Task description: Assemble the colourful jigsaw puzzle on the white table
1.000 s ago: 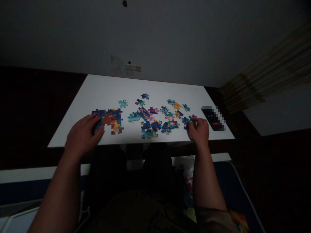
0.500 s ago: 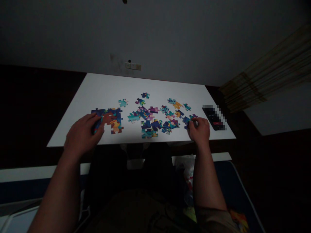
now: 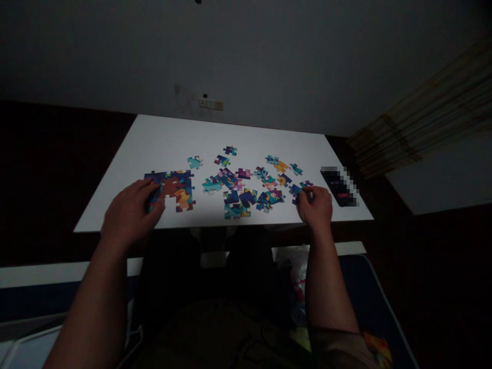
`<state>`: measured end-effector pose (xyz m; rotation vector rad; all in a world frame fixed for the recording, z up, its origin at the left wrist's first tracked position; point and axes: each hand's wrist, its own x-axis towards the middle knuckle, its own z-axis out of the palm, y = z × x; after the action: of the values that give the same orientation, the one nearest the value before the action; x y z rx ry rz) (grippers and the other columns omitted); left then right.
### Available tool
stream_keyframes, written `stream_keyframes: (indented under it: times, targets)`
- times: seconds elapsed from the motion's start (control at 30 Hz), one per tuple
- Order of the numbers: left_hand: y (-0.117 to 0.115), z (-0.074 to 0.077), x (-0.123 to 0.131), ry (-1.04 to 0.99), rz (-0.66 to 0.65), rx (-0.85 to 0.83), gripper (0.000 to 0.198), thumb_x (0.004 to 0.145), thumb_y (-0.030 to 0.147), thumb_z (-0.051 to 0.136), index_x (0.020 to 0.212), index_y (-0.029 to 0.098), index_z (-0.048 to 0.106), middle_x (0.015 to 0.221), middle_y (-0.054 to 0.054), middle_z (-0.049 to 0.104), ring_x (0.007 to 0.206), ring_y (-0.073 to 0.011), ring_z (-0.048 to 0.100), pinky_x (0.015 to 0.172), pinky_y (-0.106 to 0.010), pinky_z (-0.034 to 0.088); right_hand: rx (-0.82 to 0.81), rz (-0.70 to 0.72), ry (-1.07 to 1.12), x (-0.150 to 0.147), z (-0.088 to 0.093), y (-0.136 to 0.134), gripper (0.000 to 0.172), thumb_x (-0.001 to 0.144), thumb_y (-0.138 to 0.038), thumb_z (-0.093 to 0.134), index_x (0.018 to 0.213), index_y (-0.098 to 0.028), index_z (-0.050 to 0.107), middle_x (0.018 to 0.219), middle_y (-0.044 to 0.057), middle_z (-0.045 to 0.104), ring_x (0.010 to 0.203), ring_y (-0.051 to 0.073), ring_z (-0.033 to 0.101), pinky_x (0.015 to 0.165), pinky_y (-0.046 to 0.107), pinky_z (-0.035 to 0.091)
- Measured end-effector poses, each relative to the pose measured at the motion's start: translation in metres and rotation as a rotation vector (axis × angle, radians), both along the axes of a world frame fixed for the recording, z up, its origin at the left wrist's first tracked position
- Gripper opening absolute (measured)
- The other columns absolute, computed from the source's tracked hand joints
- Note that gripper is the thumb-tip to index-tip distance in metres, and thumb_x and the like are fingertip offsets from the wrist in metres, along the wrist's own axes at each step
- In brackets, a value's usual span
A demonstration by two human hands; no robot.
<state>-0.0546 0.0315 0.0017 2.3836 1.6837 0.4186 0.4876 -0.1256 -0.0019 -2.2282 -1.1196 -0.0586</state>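
Note:
A white table (image 3: pixel 165 138) carries a partly joined block of puzzle pieces (image 3: pixel 177 187) at the left and several loose colourful pieces (image 3: pixel 246 184) across the middle. My left hand (image 3: pixel 130 212) rests on the lower left corner of the joined block, fingers curved over its edge. At the right end of the scatter, my right hand (image 3: pixel 315 206) has its fingers pinched on a blue and purple puzzle piece (image 3: pixel 298 190) that lies on the table.
A dark phone (image 3: pixel 339 187) lies on the table's right side, just beyond my right hand. A wall with a socket plate (image 3: pixel 210 104) stands behind the table. Straw-like strands (image 3: pixel 423 118) hang at the right. My lap fills the bottom.
Both hands stay where they were. The view has only shifted very slightly.

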Motion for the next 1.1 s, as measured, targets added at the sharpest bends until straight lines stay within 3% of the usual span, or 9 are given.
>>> stream_keyframes:
  times: [0.07, 0.27, 0.33, 0.47, 0.67, 0.87, 1.1]
  targets:
    - [-0.001, 0.0, 0.001, -0.009, 0.004, 0.005, 0.081, 0.117, 0.067, 0.055, 0.173, 0.016, 0.082, 0.192, -0.025, 0.07, 0.183, -0.0507, 0.063, 0.156, -0.072, 0.049, 0.003, 0.0, -0.004, 0.001, -0.002, 0.0, 0.022, 0.103, -0.032, 0.067, 0.114, -0.024, 0.084, 0.137, 0.021, 0.083, 0.141, 0.041, 0.07, 0.137, 0.064, 0.055]
    - [-0.002, -0.001, 0.001, -0.043, 0.015, 0.003, 0.077, 0.114, 0.069, 0.058, 0.179, 0.034, 0.08, 0.191, -0.014, 0.073, 0.184, -0.0489, 0.061, 0.156, -0.075, 0.05, 0.004, 0.002, -0.024, 0.006, -0.008, -0.001, 0.024, 0.104, -0.035, 0.066, 0.116, -0.024, 0.083, 0.141, 0.024, 0.084, 0.144, 0.043, 0.07, 0.137, 0.065, 0.056]
    - [-0.002, 0.0, 0.0, -0.034, 0.017, 0.003, 0.077, 0.114, 0.069, 0.058, 0.178, 0.032, 0.081, 0.192, -0.014, 0.072, 0.184, -0.049, 0.061, 0.156, -0.074, 0.05, 0.009, 0.004, -0.029, 0.006, -0.009, -0.002, 0.024, 0.104, -0.035, 0.066, 0.116, -0.024, 0.083, 0.141, 0.023, 0.084, 0.144, 0.043, 0.071, 0.137, 0.065, 0.056]
    - [-0.002, 0.0, 0.0, -0.018, 0.002, 0.005, 0.08, 0.116, 0.065, 0.056, 0.174, 0.017, 0.082, 0.192, -0.025, 0.069, 0.183, -0.0524, 0.062, 0.155, -0.074, 0.05, 0.003, 0.008, -0.034, 0.007, -0.01, -0.002, 0.025, 0.104, -0.035, 0.066, 0.117, -0.024, 0.084, 0.141, 0.023, 0.083, 0.145, 0.042, 0.07, 0.137, 0.064, 0.057]
    - [-0.001, -0.001, -0.002, -0.039, 0.005, 0.002, 0.074, 0.113, 0.066, 0.062, 0.177, 0.033, 0.081, 0.195, -0.015, 0.07, 0.183, -0.0528, 0.062, 0.154, -0.079, 0.051, -0.005, -0.004, -0.023, 0.006, -0.009, -0.002, 0.025, 0.105, -0.036, 0.066, 0.118, -0.024, 0.084, 0.142, 0.023, 0.083, 0.146, 0.042, 0.07, 0.138, 0.064, 0.056]
    - [0.0, 0.001, -0.002, -0.023, 0.005, 0.0, 0.075, 0.113, 0.065, 0.065, 0.174, 0.025, 0.082, 0.194, -0.019, 0.07, 0.183, -0.0523, 0.063, 0.154, -0.075, 0.052, -0.01, 0.004, -0.033, 0.006, -0.009, -0.002, 0.026, 0.106, -0.035, 0.065, 0.119, -0.023, 0.084, 0.144, 0.024, 0.083, 0.146, 0.042, 0.07, 0.137, 0.064, 0.056]
    - [0.0, -0.001, -0.001, -0.036, 0.007, 0.015, 0.077, 0.115, 0.071, 0.059, 0.174, 0.029, 0.083, 0.192, -0.016, 0.073, 0.183, -0.0499, 0.063, 0.156, -0.072, 0.05, -0.003, 0.008, -0.045, 0.008, -0.012, -0.002, 0.024, 0.106, -0.034, 0.067, 0.119, -0.024, 0.084, 0.142, 0.022, 0.084, 0.145, 0.041, 0.071, 0.137, 0.062, 0.058]
